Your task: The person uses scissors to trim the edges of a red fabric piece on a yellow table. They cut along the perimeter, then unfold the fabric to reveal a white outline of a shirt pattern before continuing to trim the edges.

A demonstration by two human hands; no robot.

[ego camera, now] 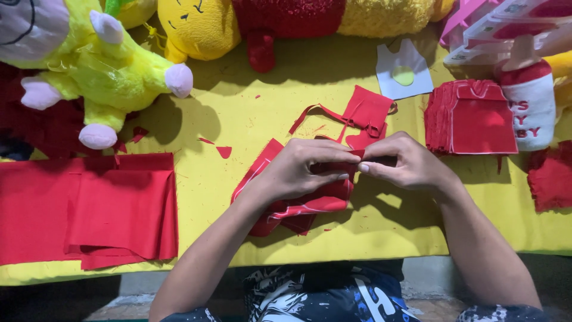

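Mid-frame, my left hand (301, 170) and right hand (405, 164) pinch red fabric pieces (310, 206); cut stack (473, 119) upper right, uncut cloth (89, 209) lower left.

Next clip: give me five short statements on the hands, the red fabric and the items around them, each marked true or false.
1. Both hands pinch the same small red fabric piece. True: left hand and right hand meet on it.
2. The table cover is blue. False: it is yellow.
3. A neat stack of cut red pieces lies beyond the right hand. True.
4. The folded red cloth lies under the right hand. False: it lies far off to the left.
5. The green plush toy is held in the left hand. False: it lies untouched on the table.
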